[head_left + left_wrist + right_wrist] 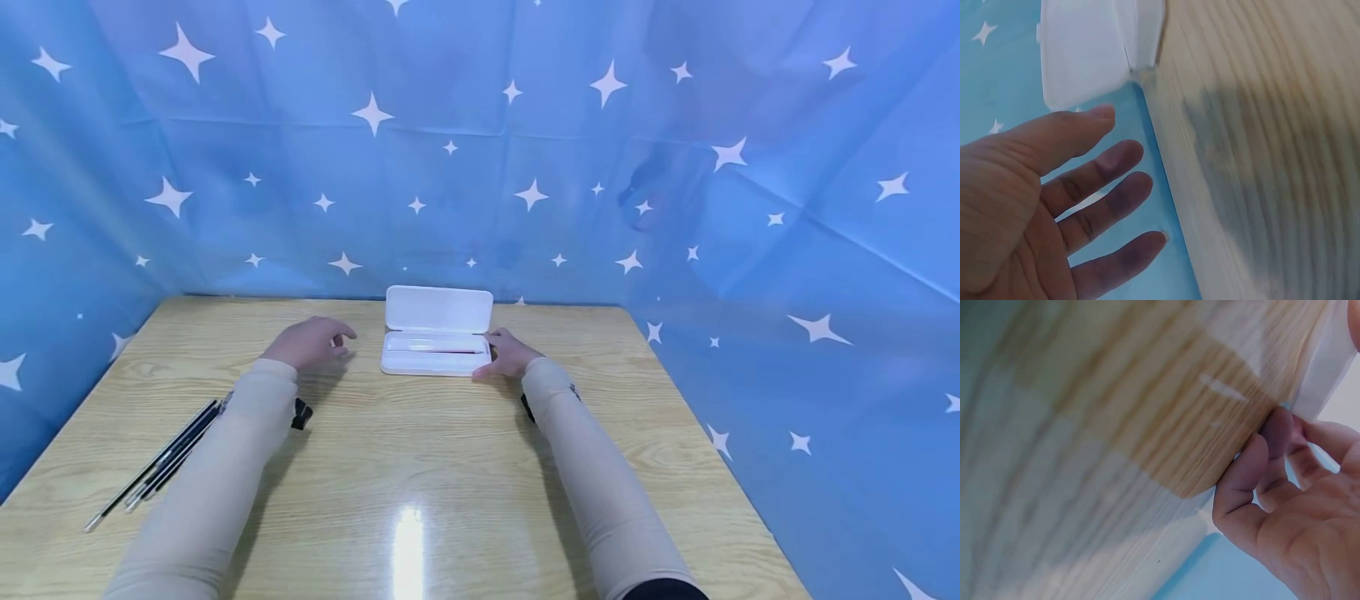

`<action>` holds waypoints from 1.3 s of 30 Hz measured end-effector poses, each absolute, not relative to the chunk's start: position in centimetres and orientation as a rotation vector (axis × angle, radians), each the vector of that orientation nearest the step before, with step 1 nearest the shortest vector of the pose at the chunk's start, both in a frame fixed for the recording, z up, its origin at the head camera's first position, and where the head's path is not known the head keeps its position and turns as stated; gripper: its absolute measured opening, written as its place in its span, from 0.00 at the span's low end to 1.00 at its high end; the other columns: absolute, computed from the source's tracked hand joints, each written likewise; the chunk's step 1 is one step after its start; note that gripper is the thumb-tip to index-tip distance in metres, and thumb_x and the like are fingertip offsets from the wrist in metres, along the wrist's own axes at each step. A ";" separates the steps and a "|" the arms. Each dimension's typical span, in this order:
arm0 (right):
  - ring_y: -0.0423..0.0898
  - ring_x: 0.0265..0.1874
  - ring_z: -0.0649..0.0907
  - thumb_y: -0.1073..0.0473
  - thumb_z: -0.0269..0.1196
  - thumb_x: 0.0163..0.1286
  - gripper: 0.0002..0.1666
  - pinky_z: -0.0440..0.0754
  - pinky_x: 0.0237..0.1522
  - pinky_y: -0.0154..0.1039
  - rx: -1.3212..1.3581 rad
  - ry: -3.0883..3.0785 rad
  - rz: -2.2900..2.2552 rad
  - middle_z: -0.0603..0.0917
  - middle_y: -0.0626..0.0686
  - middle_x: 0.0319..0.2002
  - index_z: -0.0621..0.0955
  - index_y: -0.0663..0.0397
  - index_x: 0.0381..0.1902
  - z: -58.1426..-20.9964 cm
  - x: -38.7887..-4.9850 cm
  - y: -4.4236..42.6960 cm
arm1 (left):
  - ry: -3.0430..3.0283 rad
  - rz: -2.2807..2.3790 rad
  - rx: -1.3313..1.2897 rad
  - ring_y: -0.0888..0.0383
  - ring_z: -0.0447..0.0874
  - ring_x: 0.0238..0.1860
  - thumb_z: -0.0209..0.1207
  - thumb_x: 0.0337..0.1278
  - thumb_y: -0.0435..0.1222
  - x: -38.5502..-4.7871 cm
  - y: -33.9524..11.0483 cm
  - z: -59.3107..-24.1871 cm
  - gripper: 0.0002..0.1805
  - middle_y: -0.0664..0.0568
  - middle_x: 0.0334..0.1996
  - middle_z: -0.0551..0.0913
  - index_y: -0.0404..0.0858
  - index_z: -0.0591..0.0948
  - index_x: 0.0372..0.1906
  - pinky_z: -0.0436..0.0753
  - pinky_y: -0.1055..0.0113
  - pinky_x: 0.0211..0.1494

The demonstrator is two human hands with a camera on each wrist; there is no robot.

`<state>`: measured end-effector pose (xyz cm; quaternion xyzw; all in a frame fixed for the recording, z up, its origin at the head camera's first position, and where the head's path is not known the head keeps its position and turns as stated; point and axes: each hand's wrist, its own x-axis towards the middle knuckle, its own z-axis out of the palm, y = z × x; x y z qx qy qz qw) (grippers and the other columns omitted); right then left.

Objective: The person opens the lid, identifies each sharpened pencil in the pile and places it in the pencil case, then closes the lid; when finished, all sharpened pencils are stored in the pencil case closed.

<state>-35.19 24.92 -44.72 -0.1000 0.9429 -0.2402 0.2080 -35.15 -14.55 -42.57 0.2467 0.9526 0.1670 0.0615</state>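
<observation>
Clearly, white case [438, 310] between hands [309, 343] [513, 354]

Bare hands [306, 344], long pale beige sleeves [234, 467], small black wrist pieces [302, 414], black patch [664, 590] by the right elbow end.

white case [438, 310]: one | hands [306, 343]: two | sleeves [240, 454]: two | desk [465, 467]: one | starry backdrop [450, 183]: one | dark sticks [167, 467]: several, exact count unclear

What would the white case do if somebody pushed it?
The case would probably slide, since it lies flat on a shiny table. Its open lid might flop, since it sticks up at the back. It seems stiff, since its edges look straight and unbent.
</observation>
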 end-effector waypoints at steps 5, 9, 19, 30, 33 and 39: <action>0.60 0.79 0.51 0.39 0.70 0.66 0.61 0.57 0.75 0.57 -0.274 2.622 -0.667 0.46 0.62 0.80 0.49 0.51 0.83 -44.5 -35.0 24.8 | 2.871 0.521 0.723 0.49 0.83 0.44 0.62 0.68 0.34 -33.5 -17.0 -42.2 0.21 0.45 0.45 0.85 0.34 0.80 0.64 0.81 0.47 0.48; 0.60 0.79 0.50 0.39 0.70 0.66 0.61 0.57 0.75 0.57 -0.272 2.625 -0.654 0.45 0.62 0.80 0.49 0.51 0.83 -44.5 -35.0 24.7 | 2.860 0.531 0.691 0.51 0.83 0.42 0.62 0.69 0.35 -32.2 -18.7 -41.9 0.22 0.45 0.45 0.85 0.34 0.79 0.64 0.82 0.48 0.46; 0.59 0.79 0.50 0.38 0.70 0.66 0.61 0.58 0.75 0.57 -0.262 2.621 -0.645 0.45 0.61 0.81 0.49 0.50 0.83 -44.6 -35.3 24.7 | 2.812 0.607 0.635 0.49 0.84 0.40 0.60 0.69 0.33 -30.5 -22.8 -41.2 0.24 0.37 0.47 0.83 0.28 0.74 0.66 0.82 0.53 0.39; 0.61 0.78 0.52 0.40 0.70 0.67 0.60 0.59 0.74 0.58 -0.289 2.618 -0.678 0.46 0.62 0.80 0.49 0.52 0.83 -44.4 -34.9 24.8 | 2.783 0.653 0.545 0.50 0.83 0.39 0.59 0.69 0.32 -28.6 -26.3 -41.5 0.25 0.38 0.44 0.83 0.24 0.72 0.66 0.82 0.51 0.41; 0.61 0.78 0.52 0.41 0.70 0.67 0.60 0.58 0.74 0.58 -0.291 2.619 -0.681 0.46 0.63 0.80 0.49 0.53 0.82 -44.4 -34.9 24.8 | 2.784 0.650 0.538 0.49 0.83 0.38 0.58 0.69 0.30 -28.0 -27.0 -41.3 0.24 0.38 0.43 0.83 0.22 0.73 0.65 0.82 0.51 0.40; 0.61 0.78 0.52 0.40 0.69 0.67 0.60 0.58 0.74 0.58 -0.304 2.625 -0.646 0.47 0.63 0.80 0.49 0.53 0.83 -44.4 -35.0 24.8 | 2.734 0.683 0.513 0.49 0.83 0.39 0.54 0.71 0.27 -27.1 -28.1 -41.8 0.21 0.37 0.44 0.83 0.22 0.72 0.65 0.80 0.57 0.37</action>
